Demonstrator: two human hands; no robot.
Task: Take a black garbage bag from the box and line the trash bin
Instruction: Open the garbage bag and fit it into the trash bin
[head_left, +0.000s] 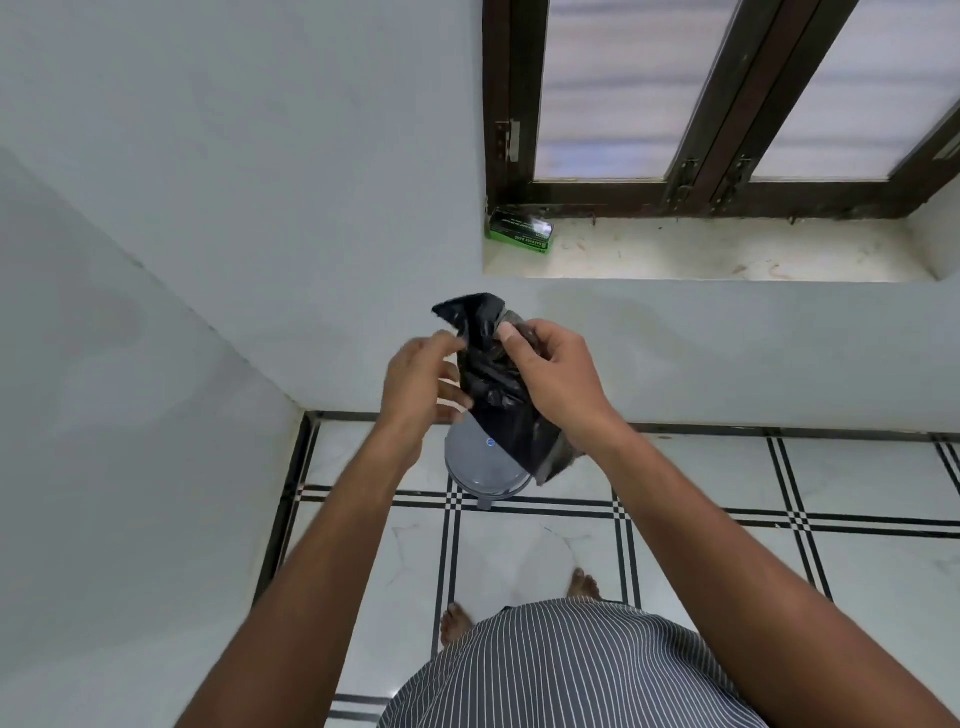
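We see both hands raised in front of the chest, working a folded black garbage bag (493, 384) between them. Our right hand (550, 379) grips the bag's right side, thumb pressed on its front and fingers curled behind the plastic. Our left hand (421, 384) is at the bag's left edge with fingers bent toward it; it is motion-blurred, so we cannot tell whether it pinches the plastic or only touches it. The bag's top corner sticks up above both hands, and its lower end hangs just below the right wrist.

Directly beneath the hands stands the grey trash bin (478, 467) on the tiled floor (701, 478), lid closed, partly hidden by the bag. Up and to the right of the hands, well apart, the green box (521, 232) lies on the window sill (727, 254), in its left corner.
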